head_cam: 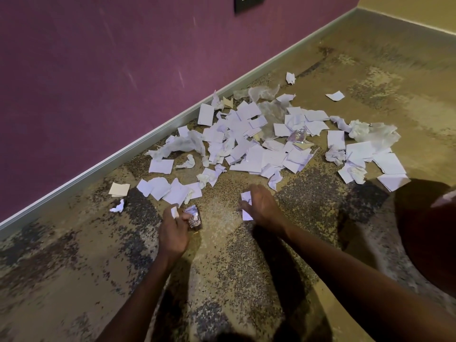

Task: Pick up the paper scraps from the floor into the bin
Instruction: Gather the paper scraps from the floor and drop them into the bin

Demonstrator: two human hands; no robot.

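Left hand (172, 230) pinching a small white scrap (174, 213) at the fingertips, also closing around a crumpled foil wrapper (193, 217) just beside it. Right hand (261, 207) curling over a white paper piece (246, 203), fingers bent round it; piece showing above and below the hand. Both working low over the floor (234, 255).

Main pile of paper scraps (259, 144) lying ahead of both hands, spreading toward the wall (86, 82). Small cluster of white pieces (170, 191) sitting just ahead of the left hand. Beige card (119, 189) and a small crumpled bit (118, 206) lying off to the left of the left hand. Bin (424, 230) sitting to the right of the right hand, dark, only partly in view, one pale scrap (443, 198) showing at its edge.

Handling, judging from looks: flat squares being very light, thin, lying flush to the floor, so probably needing a fingertip slide or an edge lift before pinching. Crumpled tissue being soft, compressing easily, taking a whole-hand scoop. Foil likely slick and springy, gripping better at a crease. Nothing fragile. Gathering several overlapping sheets at once likely beating single picks; loose grip risking drops on the way to the bin.
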